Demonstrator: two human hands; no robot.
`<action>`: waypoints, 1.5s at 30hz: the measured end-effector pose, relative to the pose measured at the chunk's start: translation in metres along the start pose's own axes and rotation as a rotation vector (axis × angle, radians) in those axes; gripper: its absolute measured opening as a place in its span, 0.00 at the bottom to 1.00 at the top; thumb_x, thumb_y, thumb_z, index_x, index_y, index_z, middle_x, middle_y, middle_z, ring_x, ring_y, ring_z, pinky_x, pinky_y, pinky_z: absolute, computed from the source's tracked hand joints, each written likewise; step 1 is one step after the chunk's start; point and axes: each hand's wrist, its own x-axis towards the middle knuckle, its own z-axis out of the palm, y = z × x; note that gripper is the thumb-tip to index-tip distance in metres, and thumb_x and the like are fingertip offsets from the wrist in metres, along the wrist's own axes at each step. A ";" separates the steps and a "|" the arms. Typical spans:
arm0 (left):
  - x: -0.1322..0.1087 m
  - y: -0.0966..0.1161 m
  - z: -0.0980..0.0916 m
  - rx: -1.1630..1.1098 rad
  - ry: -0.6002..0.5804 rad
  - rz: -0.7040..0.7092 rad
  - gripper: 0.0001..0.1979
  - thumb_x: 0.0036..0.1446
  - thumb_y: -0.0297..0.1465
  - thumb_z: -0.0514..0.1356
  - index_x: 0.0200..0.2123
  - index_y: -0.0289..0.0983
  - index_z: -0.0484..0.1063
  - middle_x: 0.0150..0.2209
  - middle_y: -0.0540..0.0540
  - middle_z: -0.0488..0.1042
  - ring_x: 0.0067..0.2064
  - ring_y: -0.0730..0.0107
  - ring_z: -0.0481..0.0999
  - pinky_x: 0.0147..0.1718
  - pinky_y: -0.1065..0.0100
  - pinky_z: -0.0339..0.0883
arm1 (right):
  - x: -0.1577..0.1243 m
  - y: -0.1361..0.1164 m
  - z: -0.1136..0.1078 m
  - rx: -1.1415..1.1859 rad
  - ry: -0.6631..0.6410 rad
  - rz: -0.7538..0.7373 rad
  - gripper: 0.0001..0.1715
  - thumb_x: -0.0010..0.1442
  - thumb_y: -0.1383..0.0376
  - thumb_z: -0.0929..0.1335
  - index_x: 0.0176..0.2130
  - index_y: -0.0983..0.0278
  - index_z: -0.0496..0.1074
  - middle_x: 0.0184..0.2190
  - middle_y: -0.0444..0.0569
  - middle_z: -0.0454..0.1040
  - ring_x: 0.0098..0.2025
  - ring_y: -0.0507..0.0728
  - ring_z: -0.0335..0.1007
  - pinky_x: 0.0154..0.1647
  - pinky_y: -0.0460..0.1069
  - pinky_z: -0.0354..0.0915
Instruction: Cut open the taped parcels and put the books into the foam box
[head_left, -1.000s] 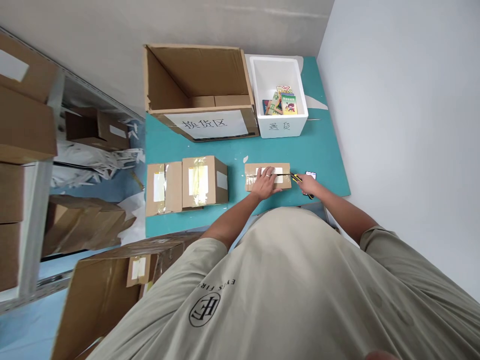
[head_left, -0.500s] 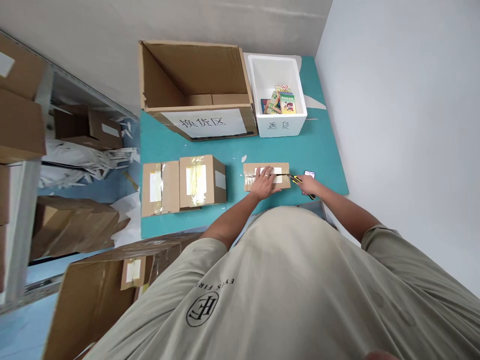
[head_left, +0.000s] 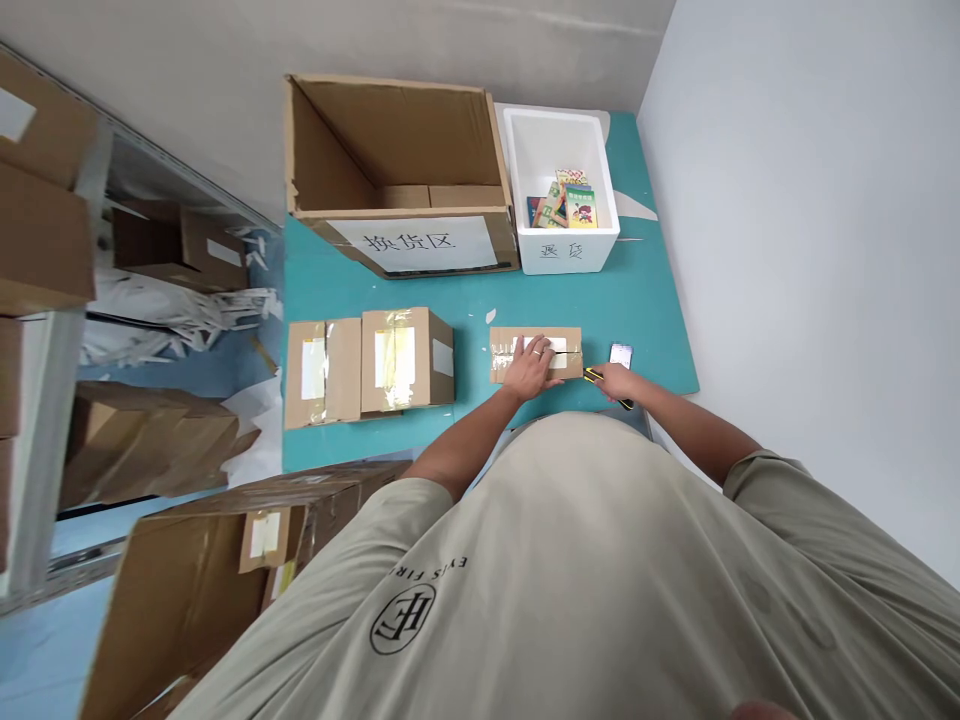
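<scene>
A small cardboard box [head_left: 536, 335] with a white label and clear tape lies on the teal table [head_left: 420, 290] in front of me. A dark slit runs along its top. My left hand [head_left: 530, 368] rests on the box with fingers stretched over the label. Just off the box's right end, my right hand [head_left: 616, 381] is closed round a yellow-and-black utility knife [head_left: 593, 375], its front end pointing left. A phone [head_left: 621, 354] lies beyond that hand, partly covered by it.
Two taped cardboard boxes [head_left: 345, 370] stand at the table's left. Behind are a large open carton [head_left: 427, 245] and a white foam box [head_left: 566, 255] holding several booklets. A wall [head_left: 810, 200] borders the right; shelves with cartons stand left, and another open carton [head_left: 165, 580] below.
The knife in my right hand has moved from the box's top to just off its right end. The slit across the label shows more plainly. My left hand stays on the box.
</scene>
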 end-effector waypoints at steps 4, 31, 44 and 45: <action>0.003 0.003 -0.002 0.018 -0.010 -0.015 0.37 0.68 0.51 0.71 0.72 0.37 0.74 0.78 0.22 0.69 0.83 0.26 0.62 0.84 0.26 0.44 | -0.019 0.015 -0.013 0.073 0.011 0.031 0.25 0.83 0.64 0.69 0.73 0.61 0.79 0.40 0.50 0.88 0.28 0.54 0.80 0.31 0.45 0.72; 0.010 -0.040 -0.046 0.040 -0.081 0.060 0.22 0.74 0.34 0.60 0.64 0.39 0.86 0.75 0.30 0.76 0.76 0.40 0.75 0.80 0.43 0.66 | -0.007 0.042 -0.027 0.547 0.167 -0.062 0.24 0.82 0.65 0.67 0.72 0.60 0.74 0.40 0.44 0.84 0.28 0.52 0.81 0.33 0.45 0.80; 0.064 0.000 -0.044 -0.099 -0.038 -0.698 0.43 0.76 0.26 0.54 0.89 0.32 0.47 0.85 0.19 0.57 0.77 0.33 0.71 0.71 0.41 0.71 | 0.036 0.047 -0.028 0.460 0.217 -0.137 0.21 0.75 0.66 0.73 0.65 0.61 0.76 0.46 0.47 0.87 0.30 0.52 0.80 0.34 0.46 0.77; 0.067 -0.001 -0.046 -0.085 -0.040 -0.688 0.40 0.77 0.26 0.51 0.89 0.32 0.48 0.82 0.18 0.62 0.75 0.34 0.73 0.69 0.41 0.71 | 0.037 0.047 -0.029 0.418 0.212 -0.152 0.24 0.75 0.67 0.73 0.68 0.62 0.75 0.48 0.48 0.87 0.31 0.52 0.81 0.36 0.47 0.78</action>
